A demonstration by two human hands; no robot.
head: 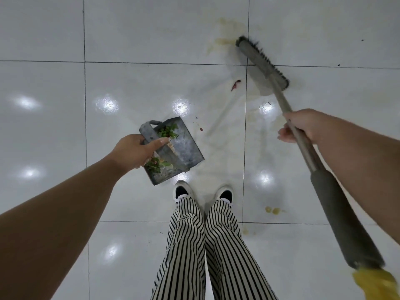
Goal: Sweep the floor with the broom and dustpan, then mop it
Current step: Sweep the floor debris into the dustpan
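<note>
Standing on the white tiled floor [151, 35], the person holds a tool in each hand, and the split looks deliberate: the left hand [135, 151] grips the handle of the grey metal dustpan [184, 148] with fingers wrapped round it and the forefinger stretched along the bar, keeping the pan near the feet on the left so that swept matter has a short way to travel. The right hand [297, 126] is closed round the shaft of the broom [263, 61] partway down, which probably gives reach and control, while the padded grey grip and a yellow end run back past the forearm at the near right. The broom head sits far right on the tiles, dark bristles down, beside a yellowish smear [225, 41] and just beyond a small red scrap [235, 84]; I judge the next stroke is meant to draw that scrap leftward and nearer, toward the pan. The dustpan is dull, scuffed and boxy, already carrying green leafy bits [166, 132] and pale shreds, so sweeping seems well underway. Whether it touches the floor or hangs just above it cannot be told. More yellow spots [272, 210] lie near the right shoe [225, 193], work for the mop, which is not in view.
</note>
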